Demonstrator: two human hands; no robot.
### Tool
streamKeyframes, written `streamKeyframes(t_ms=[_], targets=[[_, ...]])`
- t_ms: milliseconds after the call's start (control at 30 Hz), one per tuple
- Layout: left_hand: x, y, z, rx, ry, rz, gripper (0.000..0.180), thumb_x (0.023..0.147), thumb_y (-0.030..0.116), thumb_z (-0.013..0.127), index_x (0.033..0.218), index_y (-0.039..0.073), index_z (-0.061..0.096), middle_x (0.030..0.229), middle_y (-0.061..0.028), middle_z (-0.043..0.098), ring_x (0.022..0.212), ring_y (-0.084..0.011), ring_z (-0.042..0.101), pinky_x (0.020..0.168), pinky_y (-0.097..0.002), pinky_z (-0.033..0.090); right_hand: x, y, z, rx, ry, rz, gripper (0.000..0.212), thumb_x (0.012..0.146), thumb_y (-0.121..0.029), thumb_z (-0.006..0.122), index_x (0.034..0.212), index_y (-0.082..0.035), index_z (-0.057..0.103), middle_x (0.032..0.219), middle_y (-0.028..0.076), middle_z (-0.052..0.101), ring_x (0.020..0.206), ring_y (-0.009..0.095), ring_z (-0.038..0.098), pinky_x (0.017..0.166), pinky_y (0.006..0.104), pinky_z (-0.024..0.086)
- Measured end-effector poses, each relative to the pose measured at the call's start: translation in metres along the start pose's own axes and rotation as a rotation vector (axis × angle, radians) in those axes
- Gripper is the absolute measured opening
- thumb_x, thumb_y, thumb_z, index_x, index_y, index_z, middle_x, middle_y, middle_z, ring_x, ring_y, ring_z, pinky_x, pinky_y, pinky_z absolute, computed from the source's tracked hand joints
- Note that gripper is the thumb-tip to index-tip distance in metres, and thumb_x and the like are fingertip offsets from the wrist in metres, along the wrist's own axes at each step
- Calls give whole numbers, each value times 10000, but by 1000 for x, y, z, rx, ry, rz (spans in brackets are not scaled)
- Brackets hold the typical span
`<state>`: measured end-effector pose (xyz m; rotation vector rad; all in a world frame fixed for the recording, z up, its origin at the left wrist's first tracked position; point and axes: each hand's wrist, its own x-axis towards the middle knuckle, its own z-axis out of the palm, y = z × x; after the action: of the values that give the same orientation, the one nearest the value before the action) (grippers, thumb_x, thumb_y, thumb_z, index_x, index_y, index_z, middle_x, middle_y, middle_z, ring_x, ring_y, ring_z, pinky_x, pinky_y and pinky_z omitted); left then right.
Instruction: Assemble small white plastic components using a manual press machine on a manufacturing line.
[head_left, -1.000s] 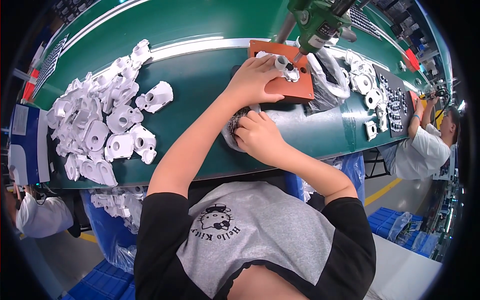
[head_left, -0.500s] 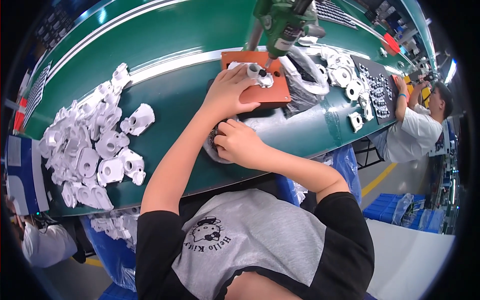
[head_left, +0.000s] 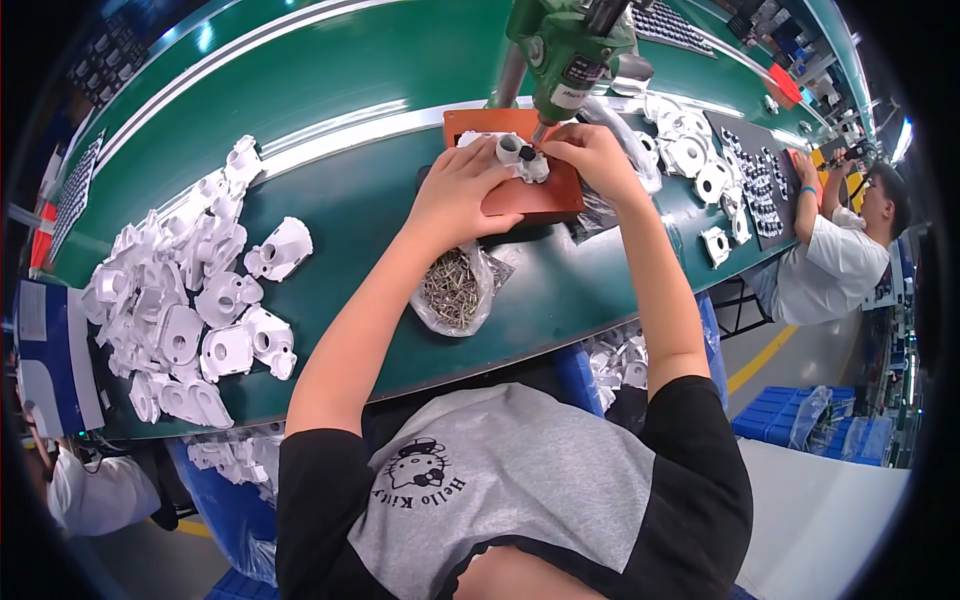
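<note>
A white plastic part [head_left: 518, 156] lies on an orange-brown block [head_left: 545, 196] on the green bench. My left hand [head_left: 460, 192] presses down on the part from the left. My right hand [head_left: 590, 150] pinches at the part's right side, fingertips by the tip of a green hanging screwdriver [head_left: 565, 50] that stands right above it. What the fingertips pinch is too small to see. A clear bag of small metal screws [head_left: 455, 288] lies open on the bench just below my left wrist.
A large pile of white plastic housings [head_left: 190, 300] covers the bench at the left. More white parts [head_left: 690, 150] and a dark tray [head_left: 755, 180] lie to the right, where another person [head_left: 835, 250] works. Blue crates [head_left: 790, 420] stand on the floor.
My right hand has left the screw bag and moved up to the white part on the block. The left hand stays pressed on the part.
</note>
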<state>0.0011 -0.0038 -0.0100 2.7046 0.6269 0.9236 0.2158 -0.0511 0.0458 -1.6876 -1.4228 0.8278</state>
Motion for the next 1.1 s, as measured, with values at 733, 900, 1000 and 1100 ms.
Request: streamKeyframes(t_ms=[733, 900, 1000, 1100], targets=[[2, -3, 0, 12, 0, 11, 502, 658, 408, 705, 1067, 131, 614, 1307, -131, 471, 1249, -265, 399, 1027, -412, 298, 41, -16, -10, -127, -285, 54, 210, 713, -114, 740, 865, -27, 624, 727, -23, 548, 691, 83, 497, 636, 228, 415], [3, 0, -3, -9, 6, 28, 514, 637, 387, 720, 1064, 121, 615, 1299, -169, 468, 1245, -288, 398, 1021, -429, 302, 100, 17, -80, -496, -530, -226, 305, 744, -120, 691, 1038, -60, 637, 902, 58, 659, 838, 156, 621, 762, 295, 495], [-5, -4, -9, 10, 0, 1, 530, 629, 390, 723, 1071, 120, 609, 1301, -176, 464, 1248, -294, 395, 1016, -438, 304, 127, -53, -90, 202, -259, -112, 346, 811, -139, 627, 1125, -2, 581, 1044, 63, 634, 940, 159, 600, 847, 286, 467], [12, 12, 6, -23, -8, 63, 542, 644, 408, 717, 1102, 143, 599, 1313, -174, 455, 1256, -291, 388, 1020, -432, 303, 206, -98, -204, 306, 62, -175, 372, 842, -269, 584, 1113, -15, 577, 1041, 126, 606, 953, 214, 570, 871, 319, 439]])
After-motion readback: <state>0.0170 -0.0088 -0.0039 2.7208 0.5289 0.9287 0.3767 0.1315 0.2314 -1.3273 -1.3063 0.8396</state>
